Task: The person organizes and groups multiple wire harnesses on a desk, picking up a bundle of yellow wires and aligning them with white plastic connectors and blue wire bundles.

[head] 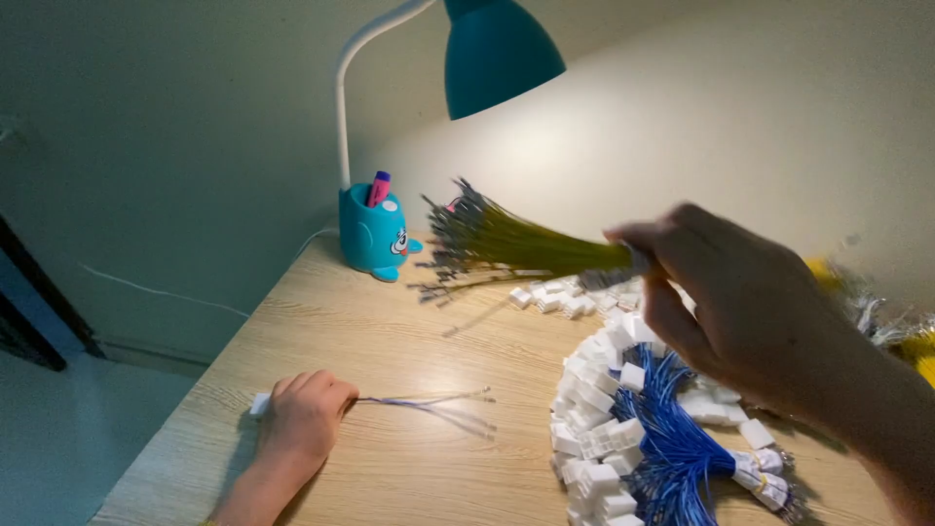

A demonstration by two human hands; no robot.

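Note:
My right hand [740, 302] is raised above the desk and grips a thick bundle of yellow-green wires [516, 241] with dark metal tips fanning out to the left. My left hand [304, 414] rests on the wooden desk [390, 331] near its left edge, closed on a small white connector [259, 404] whose thin purple and white wires [429, 400] trail to the right along the desk. Under my right hand lies a curved pile of white connectors with blue wires [633, 429].
A teal desk lamp [497, 54] with a pen-holder base [375, 234] stands at the back of the desk. Loose white connectors [557, 297] lie behind the pile. More yellow wires [916, 341] sit at the far right. The desk's left edge drops to the floor.

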